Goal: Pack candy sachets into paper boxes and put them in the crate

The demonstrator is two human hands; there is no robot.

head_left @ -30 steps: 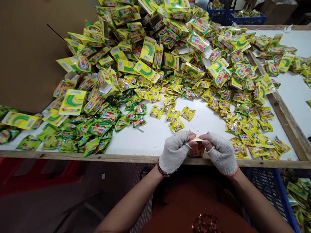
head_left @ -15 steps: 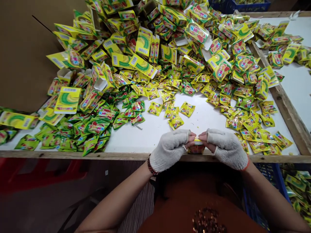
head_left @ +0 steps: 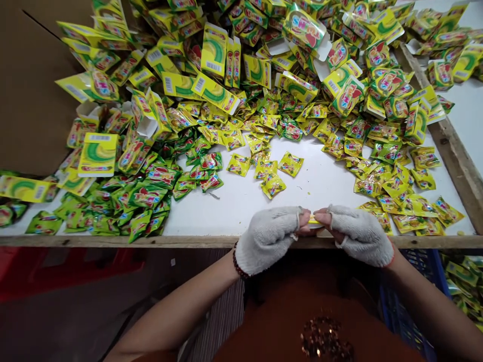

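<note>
My left hand (head_left: 273,234) and my right hand (head_left: 356,234), both in fingerless white knit gloves, meet at the table's front edge. Between their fingertips they grip a small candy box (head_left: 314,219); only a yellow strip and a white part of it show, the rest hidden by the fingers. Just beyond the hands lie a few loose yellow candy packets (head_left: 272,185). Green candy packets (head_left: 147,196) are heaped to the left of my left hand. More yellow packets (head_left: 405,201) spread out beside my right hand.
A tall pile of yellow-green candy boxes (head_left: 215,50) covers the back of the white table (head_left: 211,216). Wooden strips edge the front (head_left: 113,241) and right side (head_left: 449,141). Brown cardboard (head_left: 33,100) stands at left, a red stool (head_left: 56,266) below. A blue crate (head_left: 405,301) sits low at right.
The box between my hands has tipped, so its printed front no longer shows, only a yellow and white edge. Both hands have shifted slightly right in the picture as the view moved a little.
</note>
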